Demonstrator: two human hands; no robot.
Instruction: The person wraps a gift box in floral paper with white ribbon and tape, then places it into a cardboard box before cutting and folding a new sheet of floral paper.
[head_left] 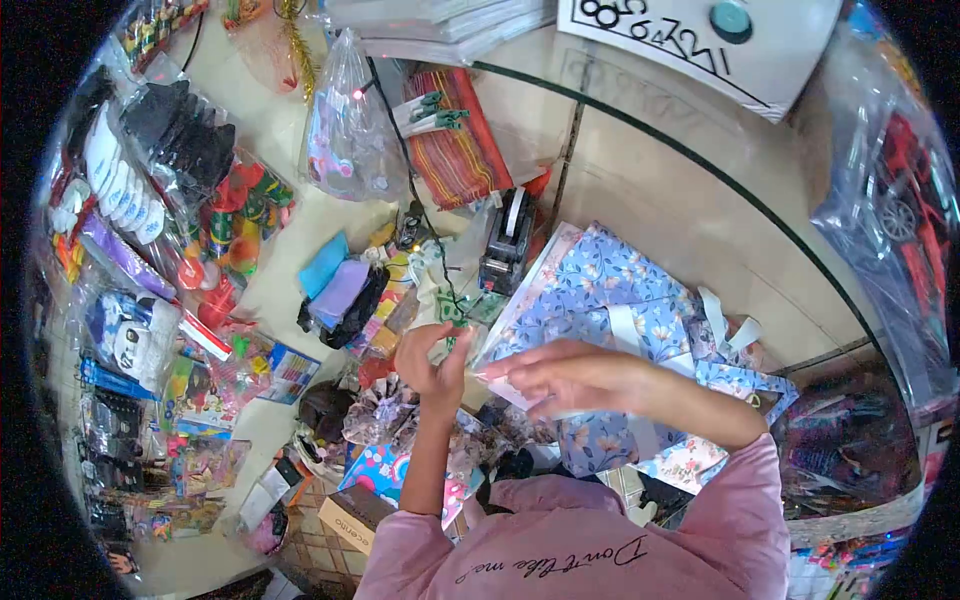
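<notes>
My left hand (433, 368) is raised over the middle of the glass counter, its thumb and fingers curled together beside a green-and-white piece (455, 306). What it pinches is too small to make out. Just to its right, my right hand (570, 376) reaches leftward with its fingers stretched out and slightly apart, a little blurred. Under and beyond the right hand lie blue floral bags (610, 270) with pale strips. A black tape dispenser (507, 238) stands above both hands, next to the bags. A dark cord with small lights (430, 225) runs down toward the left hand.
Blue and purple packets (340, 292) lie left of the hands. Plastic-wrapped toys (240, 215) and socks crowd the far left. A striped red cloth (455, 140) and a clear bag (345, 135) sit at the back. A wrapped red toy car (910, 210) is at right.
</notes>
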